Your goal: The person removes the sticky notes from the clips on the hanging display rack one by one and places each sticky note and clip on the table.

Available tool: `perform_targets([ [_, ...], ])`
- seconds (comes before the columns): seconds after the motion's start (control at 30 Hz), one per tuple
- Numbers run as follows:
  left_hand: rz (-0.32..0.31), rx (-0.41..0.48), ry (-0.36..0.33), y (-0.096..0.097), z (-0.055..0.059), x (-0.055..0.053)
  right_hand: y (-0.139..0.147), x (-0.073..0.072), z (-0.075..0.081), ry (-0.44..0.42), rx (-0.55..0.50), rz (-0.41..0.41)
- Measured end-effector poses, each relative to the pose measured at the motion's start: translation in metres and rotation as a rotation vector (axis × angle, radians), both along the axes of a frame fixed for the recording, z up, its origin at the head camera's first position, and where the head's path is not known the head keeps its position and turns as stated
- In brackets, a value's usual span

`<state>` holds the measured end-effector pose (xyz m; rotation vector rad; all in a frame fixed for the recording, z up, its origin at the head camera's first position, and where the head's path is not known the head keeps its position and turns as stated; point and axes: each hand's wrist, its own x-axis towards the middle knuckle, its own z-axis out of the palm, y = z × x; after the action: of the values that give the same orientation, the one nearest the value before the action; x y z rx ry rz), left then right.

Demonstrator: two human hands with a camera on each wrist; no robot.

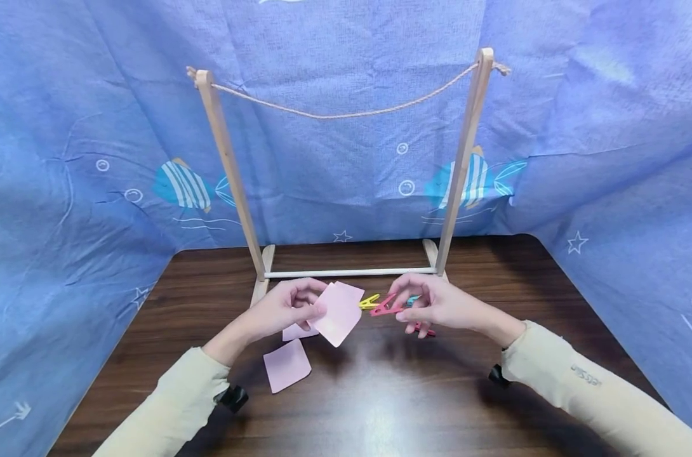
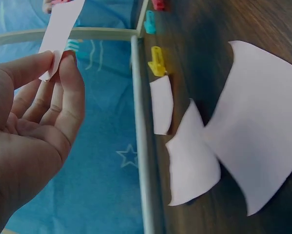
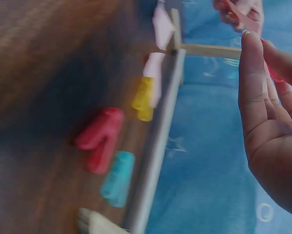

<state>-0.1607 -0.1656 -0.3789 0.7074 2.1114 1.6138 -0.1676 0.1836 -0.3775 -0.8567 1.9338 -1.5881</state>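
My left hand [image 1: 283, 308] pinches a pink square of paper [image 1: 339, 317] at its left edge, thumb in front. The paper is raised above the table; in the left wrist view it shows nearly edge-on. Just to its right, my right hand [image 1: 440, 303] pinches a red clothespin [image 1: 382, 309] between thumb and fingers, its tip pointing toward the paper with a small gap between. Below the right hand lie a second red clothespin [image 3: 104, 139] and a teal clothespin [image 3: 118, 179]. A yellow clothespin [image 1: 369, 301] lies behind the held paper's right edge.
More pink papers [image 1: 287, 366] lie on the dark wooden table [image 1: 209, 393] at left. Behind the hands stands a wooden frame with two posts [image 1: 227, 158], a white crossbar [image 1: 346, 273] low down and a sagging rope [image 1: 329, 117] on top. A blue cloth [image 1: 346, 190] hangs behind.
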Motion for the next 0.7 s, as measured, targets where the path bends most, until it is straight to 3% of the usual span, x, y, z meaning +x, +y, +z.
perform_targets([
  [0.2, -0.028, -0.023, -0.14, 0.004, -0.024, -0.004, -0.008, 0.003, -0.034, -0.084, 0.046, -0.013],
  [0.33, -0.038, -0.066, -0.19, 0.005, -0.039, -0.007, -0.014, 0.004, -0.053, -0.106, 0.076, -0.017],
  [0.53, -0.072, -0.103, -0.221, 0.004, -0.053, -0.01, -0.022, 0.004, -0.068, -0.153, 0.091, -0.049],
  [0.7, -0.065, -0.139, -0.259, 0.005, -0.06, -0.012, -0.026, 0.003, -0.075, -0.19, 0.132, -0.083],
])
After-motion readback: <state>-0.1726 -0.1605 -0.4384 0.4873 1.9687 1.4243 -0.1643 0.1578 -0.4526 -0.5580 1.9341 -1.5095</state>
